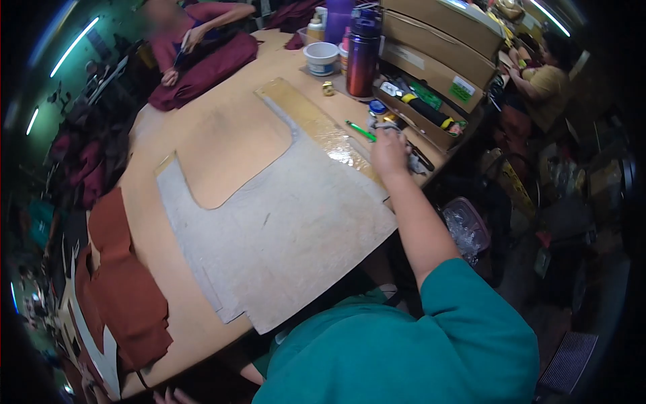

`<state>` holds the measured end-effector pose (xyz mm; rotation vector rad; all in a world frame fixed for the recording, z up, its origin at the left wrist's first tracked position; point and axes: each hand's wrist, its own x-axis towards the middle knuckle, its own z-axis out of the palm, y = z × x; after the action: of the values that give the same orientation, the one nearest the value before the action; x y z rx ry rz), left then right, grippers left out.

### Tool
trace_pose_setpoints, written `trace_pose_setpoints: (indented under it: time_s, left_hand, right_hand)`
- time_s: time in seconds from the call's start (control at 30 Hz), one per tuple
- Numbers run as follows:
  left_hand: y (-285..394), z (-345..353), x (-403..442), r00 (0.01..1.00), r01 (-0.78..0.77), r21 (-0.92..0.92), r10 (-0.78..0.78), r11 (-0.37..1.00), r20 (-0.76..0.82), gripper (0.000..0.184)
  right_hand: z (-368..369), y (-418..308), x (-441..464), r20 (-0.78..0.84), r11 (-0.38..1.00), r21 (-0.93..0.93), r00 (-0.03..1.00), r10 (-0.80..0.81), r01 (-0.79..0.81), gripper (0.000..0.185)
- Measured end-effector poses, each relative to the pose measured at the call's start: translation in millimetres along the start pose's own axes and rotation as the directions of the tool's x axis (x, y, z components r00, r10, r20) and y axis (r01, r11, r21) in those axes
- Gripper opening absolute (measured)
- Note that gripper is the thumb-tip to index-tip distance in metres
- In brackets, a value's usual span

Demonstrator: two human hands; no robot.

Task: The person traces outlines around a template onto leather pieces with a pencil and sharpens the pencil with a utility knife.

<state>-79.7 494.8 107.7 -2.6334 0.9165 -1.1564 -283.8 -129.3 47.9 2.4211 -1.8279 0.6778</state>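
Rust-brown material (128, 269): lies along the left of the tabletop (215, 121).
Left hand (173, 397): shows partly at the bottom edge; cannot tell whether spread or gripping.
Grey sheet (282, 222): lies flat mid-tabletop, overhangs the near edge.
Green pen (356, 128): lies right at the right hand (390, 155).
Right hand: reaches down among small items; cannot tell whether pinching anything.

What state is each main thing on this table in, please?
Grey sheet: lying flat, notched.
Yellowish sheet: glossy, partly covered by the grey sheet.
Rust-brown fabric: laid out, uneven-edged.
Maroon fabric: bunched.
White tub: upright, apparently open.
Purple-red bottle: upright, capped.
Cardboard tray: open, holding items.
Green pen: beside the right hand; whether gripped is unclear.
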Motion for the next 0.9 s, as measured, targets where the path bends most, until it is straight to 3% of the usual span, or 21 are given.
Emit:
trace_pose_setpoints:
  time_s: [0.03, 0.07, 0.13, 0.2, 0.27, 0.3, 0.4, 0.53, 0.63, 0.77, 0.9]
  left_hand:
    - [31.6, 33.5, 2.6, 0.973, 0.228, -0.375, -0.200, 0.898, 0.112, 0.018]
    - [53.7, 49.4, 12.5, 0.976, 0.153, -0.601, -0.026, 0.785, 0.215, 0.025]
    - [124.6, 45.0, 51.3, 0.953, 0.136, -0.661, 0.085, 0.738, 0.291, 0.028]
    - [164.5, 47.6, 81.4, 0.893, 0.146, -0.638, 0.176, 0.756, 0.413, 0.034]
    - [180.8, 69.3, 95.6, 0.884, 0.156, -0.649, 0.188, 0.745, 0.429, 0.041]
    - [183.0, 81.8, 98.5, 0.879, 0.160, -0.657, 0.197, 0.737, 0.435, 0.045]
    - [185.9, 110.8, 98.1, 0.850, 0.207, -0.572, 0.144, 0.793, 0.507, 0.050]
    - [195.0, 98.6, 106.2, 0.800, 0.285, -0.471, 0.064, 0.835, 0.597, 0.053]
    - [191.5, 104.0, 104.7, 0.828, 0.256, -0.533, 0.102, 0.806, 0.552, 0.053]
    - [189.0, 106.5, 105.3, 0.848, 0.214, -0.574, 0.141, 0.790, 0.510, 0.052]
    - [191.8, 102.9, 107.0, 0.845, 0.237, -0.558, 0.115, 0.796, 0.522, 0.052]
  right_hand:
    - [6.9, 0.8, -0.9, -0.006, 1.000, -0.008, 1.000, 0.008, -0.008, 0.018]
    - [11.9, 4.1, -2.3, -0.009, 1.000, -0.017, 1.000, 0.013, -0.013, 0.017]
    - [1.2, 7.8, -9.9, -0.027, 0.999, 0.039, 0.999, -0.031, 0.032, 0.017]
    - [-9.0, 18.1, -9.4, -0.087, 0.986, 0.126, 0.991, -0.098, 0.109, 0.017]
    - [-17.0, 42.0, -4.3, -0.194, 0.949, 0.233, 0.966, -0.171, 0.214, 0.020]
    - [-21.4, 56.7, 1.0, -0.281, 0.944, 0.213, 0.941, -0.188, 0.252, 0.018]
    - [-43.4, 98.6, 9.2, -0.297, 0.958, 0.180, 0.941, -0.165, 0.224, 0.015]
    - [-57.5, 135.1, 21.0, -0.262, 0.964, 0.205, 0.959, -0.110, 0.167, 0.011]
    - [-66.3, 129.5, 31.1, -0.194, 0.945, 0.304, 0.979, -0.061, 0.119, 0.009]
    - [-72.5, 112.3, 41.8, -0.069, 0.955, 0.240, 0.984, -0.163, 0.175, 0.010]
    - [-52.5, 98.7, 38.5, -0.053, 0.961, 0.191, 0.980, -0.194, 0.201, 0.009]
